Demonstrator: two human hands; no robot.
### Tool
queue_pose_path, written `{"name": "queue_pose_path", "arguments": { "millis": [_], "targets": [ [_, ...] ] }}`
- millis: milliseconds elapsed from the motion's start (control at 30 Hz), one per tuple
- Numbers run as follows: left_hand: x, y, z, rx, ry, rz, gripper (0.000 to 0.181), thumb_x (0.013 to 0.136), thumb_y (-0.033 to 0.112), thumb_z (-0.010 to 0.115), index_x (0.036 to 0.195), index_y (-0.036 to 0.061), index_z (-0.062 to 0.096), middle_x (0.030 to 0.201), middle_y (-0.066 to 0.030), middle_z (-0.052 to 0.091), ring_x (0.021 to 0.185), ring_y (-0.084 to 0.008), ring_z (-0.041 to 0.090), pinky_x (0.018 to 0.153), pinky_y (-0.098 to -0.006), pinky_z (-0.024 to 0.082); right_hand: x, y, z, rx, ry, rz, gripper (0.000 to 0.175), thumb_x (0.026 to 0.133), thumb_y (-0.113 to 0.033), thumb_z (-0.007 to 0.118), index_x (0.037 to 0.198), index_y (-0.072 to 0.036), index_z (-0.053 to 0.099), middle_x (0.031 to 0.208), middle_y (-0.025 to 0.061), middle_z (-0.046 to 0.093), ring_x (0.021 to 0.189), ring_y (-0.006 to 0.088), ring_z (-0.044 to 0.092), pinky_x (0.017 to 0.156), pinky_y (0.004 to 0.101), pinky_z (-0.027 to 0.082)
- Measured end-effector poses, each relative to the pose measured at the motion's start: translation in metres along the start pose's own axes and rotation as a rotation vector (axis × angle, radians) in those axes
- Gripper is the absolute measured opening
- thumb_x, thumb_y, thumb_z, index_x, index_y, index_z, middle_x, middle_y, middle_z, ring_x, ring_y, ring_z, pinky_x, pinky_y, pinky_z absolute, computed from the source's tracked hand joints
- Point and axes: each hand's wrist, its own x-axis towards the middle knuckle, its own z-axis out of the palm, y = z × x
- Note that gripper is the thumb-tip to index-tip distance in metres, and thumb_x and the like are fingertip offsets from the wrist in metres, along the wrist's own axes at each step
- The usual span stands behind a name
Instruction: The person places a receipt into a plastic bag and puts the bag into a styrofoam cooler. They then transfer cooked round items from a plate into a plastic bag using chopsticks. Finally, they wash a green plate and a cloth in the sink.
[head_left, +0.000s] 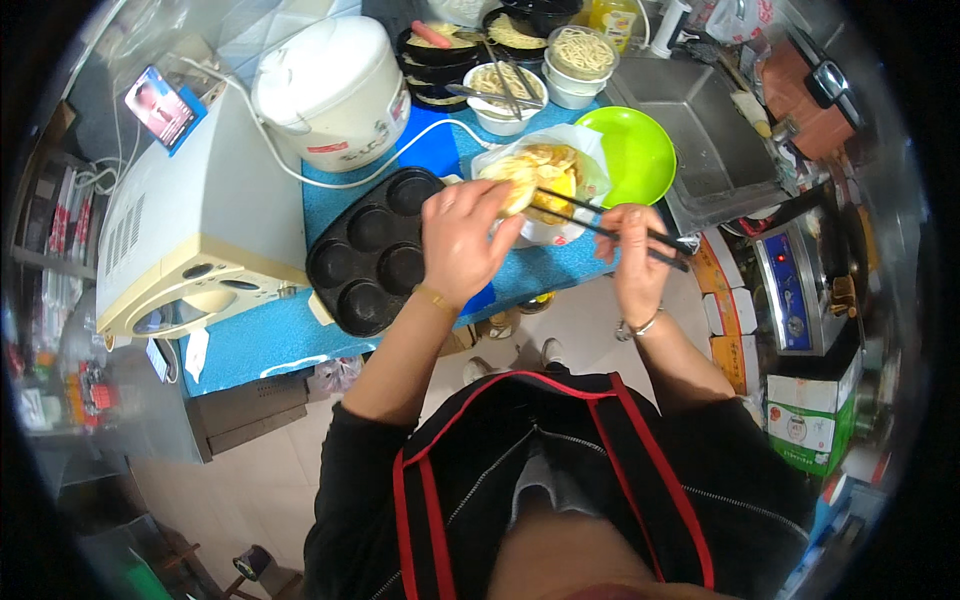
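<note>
Between the fingers of my left hand (466, 236) is a piece of flat, pale yellow food (512, 184), perhaps a bun or flatbread. My right hand (637, 251) grips a pair of black chopsticks (577, 211), whose tips reach to that food. Beneath them lies a white plastic bag (589, 142), spread open, holding browned food and what looks like fried egg (556, 186). A bright green plate (637, 154) sits at the bag's right side. Left of my left hand is a black multi-cup pan (370, 247) with round hollows.
A white rice cooker (330, 94) and a microwave oven (195, 217) stand at the left of the blue counter (330, 364). Bowls of noodles (506, 97), with tongs across one, are at the back. A metal sink (694, 127) and an induction cooker (787, 289) lie to the right.
</note>
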Motion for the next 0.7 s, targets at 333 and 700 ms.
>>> {"name": "queue_pose_path", "arguments": {
  "millis": [333,700],
  "targets": [
    [0.044,-0.016,0.112,0.103,-0.586,-0.215,0.030,0.084,0.032,0.046,0.104,0.0123,0.056,0.099,-0.0078,0.058,0.101,-0.0264,0.048,0.085,-0.0385,0.033,0.056,0.055,-0.030,-0.238,0.019,0.048,0.022,0.087,-0.021,0.046,0.080,-0.003,0.057,0.062,0.0011,0.053,0.049,0.0063,0.047,0.045,0.0200,0.037],
    [-0.079,-0.058,-0.058,0.229,0.259,-0.464,0.016,0.071,0.010,0.065,0.064,0.0034,0.051,0.067,-0.0106,0.055,0.066,-0.0282,0.051,0.059,-0.0356,0.040,0.011,0.001,-0.122,-0.163,0.302,0.222,0.030,0.089,-0.029,0.042,0.077,-0.004,0.055,0.066,0.0022,0.053,0.049,0.0043,0.043,0.044,0.0167,0.034]
  ]
}}
